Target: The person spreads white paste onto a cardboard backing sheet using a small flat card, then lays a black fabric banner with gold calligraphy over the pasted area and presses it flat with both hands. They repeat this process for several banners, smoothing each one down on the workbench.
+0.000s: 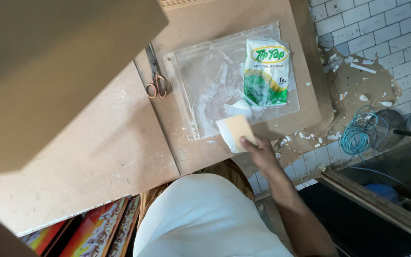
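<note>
My right hand [258, 150] pinches the tan scraper card [236, 132] at its 5 o'clock corner. At 12 o'clock, a clear plastic sheet [205, 81] bears a green-white glue pouch [265, 71], smeared white. My left hand is unseen.

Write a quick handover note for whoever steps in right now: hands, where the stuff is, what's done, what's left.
Right hand: pinching a glue-smeared tan card at the near edge of the clear sheet.
Left hand: not in view.
Glue pouch lies on the sheet, white glue smeared beside it. Scissors lie left of the sheet.
Done: card loaded with glue.
Left: probably spreading it; cannot tell where.
</note>
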Demonstrator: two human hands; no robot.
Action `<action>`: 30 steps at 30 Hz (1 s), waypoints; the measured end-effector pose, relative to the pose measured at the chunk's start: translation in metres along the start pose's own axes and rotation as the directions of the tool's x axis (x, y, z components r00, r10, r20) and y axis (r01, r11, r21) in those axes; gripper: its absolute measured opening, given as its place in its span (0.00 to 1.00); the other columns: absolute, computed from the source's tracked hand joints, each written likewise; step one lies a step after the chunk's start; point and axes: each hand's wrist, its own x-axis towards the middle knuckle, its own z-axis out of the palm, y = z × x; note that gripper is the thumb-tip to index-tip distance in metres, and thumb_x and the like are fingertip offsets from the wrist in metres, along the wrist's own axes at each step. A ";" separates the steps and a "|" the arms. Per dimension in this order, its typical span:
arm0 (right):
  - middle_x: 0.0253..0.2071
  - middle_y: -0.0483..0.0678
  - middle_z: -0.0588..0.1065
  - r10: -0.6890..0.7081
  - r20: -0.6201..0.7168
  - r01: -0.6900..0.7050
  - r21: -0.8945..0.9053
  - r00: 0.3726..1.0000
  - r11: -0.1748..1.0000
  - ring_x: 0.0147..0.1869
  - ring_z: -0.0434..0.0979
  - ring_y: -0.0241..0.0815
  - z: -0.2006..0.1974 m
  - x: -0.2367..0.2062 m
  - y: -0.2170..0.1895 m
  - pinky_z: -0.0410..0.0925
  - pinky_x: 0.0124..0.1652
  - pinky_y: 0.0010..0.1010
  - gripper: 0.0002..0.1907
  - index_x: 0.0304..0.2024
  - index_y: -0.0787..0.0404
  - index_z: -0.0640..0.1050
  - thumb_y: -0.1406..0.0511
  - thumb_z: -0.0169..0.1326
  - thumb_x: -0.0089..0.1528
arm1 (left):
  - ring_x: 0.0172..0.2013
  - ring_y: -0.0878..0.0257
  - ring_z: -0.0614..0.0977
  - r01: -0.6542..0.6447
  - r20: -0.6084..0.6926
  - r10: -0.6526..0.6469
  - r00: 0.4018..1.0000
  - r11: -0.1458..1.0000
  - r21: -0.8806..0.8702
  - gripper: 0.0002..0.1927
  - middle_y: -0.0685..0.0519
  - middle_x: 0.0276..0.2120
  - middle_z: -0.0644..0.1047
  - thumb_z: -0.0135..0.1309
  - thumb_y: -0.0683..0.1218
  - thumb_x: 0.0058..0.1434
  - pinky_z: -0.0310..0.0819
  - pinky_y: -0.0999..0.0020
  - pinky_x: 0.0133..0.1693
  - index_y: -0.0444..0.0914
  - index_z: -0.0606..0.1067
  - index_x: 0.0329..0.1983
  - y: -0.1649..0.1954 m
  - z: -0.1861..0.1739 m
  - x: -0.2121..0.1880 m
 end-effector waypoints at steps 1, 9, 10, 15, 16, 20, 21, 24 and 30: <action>0.51 0.49 0.80 0.013 0.006 -0.014 0.279 1.000 0.960 0.55 0.78 0.39 0.004 -0.006 -0.002 0.70 0.56 0.34 0.16 0.56 0.63 0.79 0.63 0.57 0.68 | 0.33 0.63 0.76 0.065 -0.001 -0.065 0.998 0.998 -0.021 0.05 0.52 0.34 0.78 0.55 0.43 0.67 0.69 0.67 0.35 0.36 0.78 0.42 -0.018 -0.001 -0.008; 0.54 0.45 0.77 0.001 -0.103 0.074 0.720 0.995 0.690 0.57 0.77 0.40 0.145 -0.075 0.011 0.71 0.55 0.37 0.22 0.62 0.62 0.72 0.64 0.56 0.66 | 0.38 0.68 0.79 0.312 0.083 -0.316 0.945 0.948 0.053 0.13 0.53 0.40 0.82 0.60 0.49 0.75 0.72 0.72 0.40 0.33 0.82 0.49 -0.244 -0.145 -0.105; 0.54 0.45 0.77 -0.004 -0.123 0.093 0.725 0.992 0.683 0.57 0.77 0.40 0.170 -0.087 0.016 0.71 0.55 0.37 0.23 0.62 0.61 0.72 0.64 0.56 0.66 | 0.37 0.67 0.80 0.254 0.119 -0.270 0.956 0.958 0.136 0.13 0.51 0.37 0.82 0.61 0.49 0.72 0.74 0.70 0.41 0.33 0.83 0.49 -0.282 -0.142 -0.110; 0.53 0.48 0.76 -0.018 -0.123 0.102 0.719 0.992 0.687 0.55 0.77 0.42 0.302 -0.149 0.032 0.70 0.48 0.36 0.20 0.63 0.65 0.70 0.64 0.52 0.70 | 0.25 0.63 0.76 0.236 0.223 -0.260 0.939 0.963 0.133 0.14 0.49 0.25 0.80 0.62 0.53 0.67 0.72 0.66 0.31 0.38 0.83 0.42 -0.398 -0.111 -0.126; 0.53 0.48 0.76 -0.009 -0.118 0.091 0.709 0.993 0.699 0.55 0.77 0.42 0.322 -0.161 0.032 0.70 0.47 0.36 0.20 0.63 0.64 0.70 0.64 0.51 0.69 | 0.31 0.61 0.80 0.146 0.209 -0.157 0.965 0.987 0.067 0.13 0.48 0.33 0.81 0.63 0.52 0.66 0.75 0.66 0.36 0.38 0.82 0.44 -0.402 -0.113 -0.130; 0.53 0.51 0.75 -0.022 -0.095 0.079 0.645 0.995 0.760 0.56 0.77 0.44 0.382 -0.203 0.036 0.70 0.48 0.36 0.20 0.64 0.66 0.68 0.67 0.49 0.70 | 0.55 0.47 0.75 -0.333 0.142 0.301 0.943 0.861 0.384 0.20 0.47 0.56 0.76 0.70 0.48 0.60 0.71 0.49 0.53 0.41 0.81 0.54 -0.398 -0.159 -0.152; 0.53 0.50 0.75 -0.029 -0.101 0.086 0.627 0.994 0.774 0.55 0.77 0.43 0.393 -0.209 0.040 0.70 0.47 0.36 0.20 0.63 0.65 0.69 0.68 0.49 0.69 | 0.58 0.47 0.74 -0.297 0.181 0.243 0.953 0.866 0.402 0.22 0.48 0.58 0.75 0.71 0.48 0.59 0.71 0.49 0.56 0.42 0.80 0.56 -0.400 -0.175 -0.158; 0.51 0.49 0.76 -0.069 -0.106 0.117 0.573 0.992 0.811 0.53 0.77 0.43 0.423 -0.215 0.057 0.71 0.46 0.37 0.18 0.60 0.64 0.71 0.69 0.51 0.67 | 0.63 0.45 0.70 -0.215 0.283 0.098 0.954 0.883 0.417 0.30 0.47 0.63 0.71 0.72 0.45 0.53 0.71 0.49 0.60 0.42 0.77 0.60 -0.422 -0.227 -0.174; 0.45 0.48 0.78 -0.219 0.007 0.206 0.302 0.976 0.931 0.47 0.74 0.37 0.479 -0.200 0.097 0.69 0.45 0.32 0.13 0.53 0.66 0.78 0.64 0.54 0.71 | 0.64 0.40 0.69 -0.202 0.403 0.032 0.915 0.899 0.389 0.39 0.43 0.65 0.67 0.73 0.42 0.47 0.74 0.50 0.58 0.39 0.72 0.64 -0.458 -0.256 -0.210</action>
